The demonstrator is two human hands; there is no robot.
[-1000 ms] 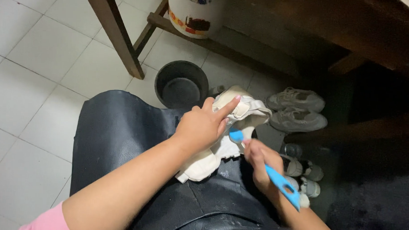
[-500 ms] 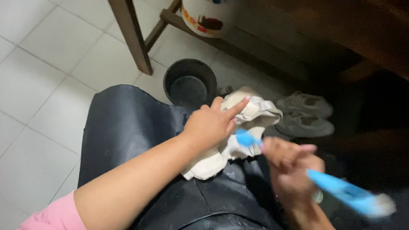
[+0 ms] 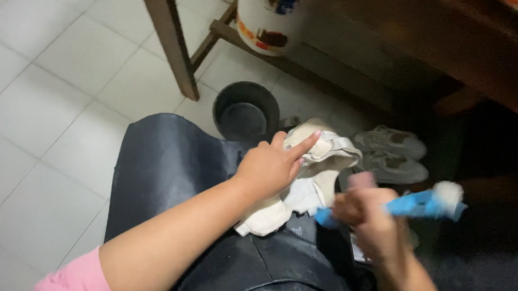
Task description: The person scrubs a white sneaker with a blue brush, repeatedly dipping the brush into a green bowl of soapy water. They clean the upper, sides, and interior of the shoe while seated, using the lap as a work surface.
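A person sits with a black apron [image 3: 171, 165] spread over the lap, seen from above. The left hand [image 3: 269, 169] is closed around a pale cream shoe [image 3: 310, 171], pinning it on the lap near the apron's far edge, forefinger stretched along the upper. The right hand [image 3: 372, 217] is wrapped tight around the handle of a blue brush [image 3: 419, 204], blurred with motion. A moment ago the bristle end was pressed to the shoe; now the brush has swung out to the right, its white bristle head well clear of the shoe, so scrubbing looks paused mid-stroke. On the tiled floor [image 3: 51, 96] beyond the knees stand a dark bucket [image 3: 246, 111] and a pair of grey sneakers [image 3: 389, 154], beneath a wooden desk [image 3: 449, 49].
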